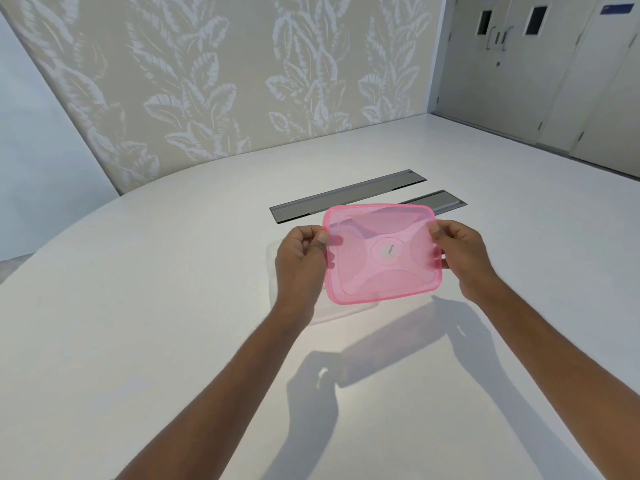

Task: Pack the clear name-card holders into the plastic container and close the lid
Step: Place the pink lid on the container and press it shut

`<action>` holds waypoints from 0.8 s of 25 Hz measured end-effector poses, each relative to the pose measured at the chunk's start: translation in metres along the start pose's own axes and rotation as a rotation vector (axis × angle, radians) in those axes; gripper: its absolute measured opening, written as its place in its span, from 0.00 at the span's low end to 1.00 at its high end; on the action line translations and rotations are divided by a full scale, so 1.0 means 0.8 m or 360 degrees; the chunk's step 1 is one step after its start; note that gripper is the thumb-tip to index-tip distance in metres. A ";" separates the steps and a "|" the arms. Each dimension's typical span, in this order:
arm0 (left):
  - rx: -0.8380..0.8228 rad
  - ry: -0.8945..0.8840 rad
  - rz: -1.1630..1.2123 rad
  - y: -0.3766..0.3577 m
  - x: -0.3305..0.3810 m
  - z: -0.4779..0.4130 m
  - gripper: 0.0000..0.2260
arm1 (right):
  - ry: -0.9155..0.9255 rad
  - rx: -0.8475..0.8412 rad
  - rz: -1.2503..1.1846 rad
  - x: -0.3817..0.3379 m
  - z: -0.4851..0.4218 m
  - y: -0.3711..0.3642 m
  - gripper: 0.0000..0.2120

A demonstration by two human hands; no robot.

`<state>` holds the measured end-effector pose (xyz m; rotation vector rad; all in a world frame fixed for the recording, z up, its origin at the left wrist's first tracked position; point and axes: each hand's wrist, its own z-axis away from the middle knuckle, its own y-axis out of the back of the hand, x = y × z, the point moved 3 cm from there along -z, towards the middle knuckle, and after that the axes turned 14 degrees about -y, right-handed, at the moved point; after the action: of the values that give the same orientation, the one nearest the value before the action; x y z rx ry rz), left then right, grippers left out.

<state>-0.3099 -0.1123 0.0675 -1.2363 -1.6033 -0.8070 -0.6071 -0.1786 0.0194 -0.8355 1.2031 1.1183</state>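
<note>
I hold a translucent pink lid (382, 252) in the air above the white table (138, 306). My left hand (301, 261) pinches its left edge and my right hand (464, 254) pinches its right edge. The lid is tilted, with its far edge higher. Beneath it and my left hand stands the clear plastic container (273, 271), of which only the left wall and a near corner show. What lies inside the container is hidden by the lid, and no name-card holders are visible.
Two grey cable-slot covers (346, 194) are set into the table just beyond the lid. A leaf-patterned wall stands behind the table's curved far edge, and pale doors are at the far right.
</note>
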 end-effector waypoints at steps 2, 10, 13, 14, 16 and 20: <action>0.0095 -0.0022 -0.0096 0.018 -0.004 -0.016 0.04 | 0.0002 0.0001 0.0015 -0.003 -0.005 -0.015 0.05; 0.0251 0.0000 -0.0498 0.074 -0.036 -0.063 0.07 | 0.0022 0.0066 0.0161 -0.013 -0.031 -0.075 0.07; 0.0257 0.0118 -0.0576 0.088 -0.054 -0.074 0.08 | 0.0010 0.0085 0.0254 -0.013 -0.041 -0.096 0.11; 0.0250 0.0151 -0.0602 0.091 -0.058 -0.077 0.08 | 0.0005 0.0086 0.0292 -0.013 -0.044 -0.103 0.11; 0.0240 0.0201 -0.0653 0.097 -0.067 -0.083 0.08 | 0.0001 0.0071 0.0370 -0.013 -0.051 -0.116 0.12; 0.0201 0.0287 -0.0719 0.104 -0.082 -0.096 0.08 | 0.0010 0.0050 0.0467 -0.012 -0.064 -0.138 0.09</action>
<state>-0.2046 -0.1809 0.0307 -0.6954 -1.7768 -1.0455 -0.5155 -0.2585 0.0112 -0.6521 1.3757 1.3294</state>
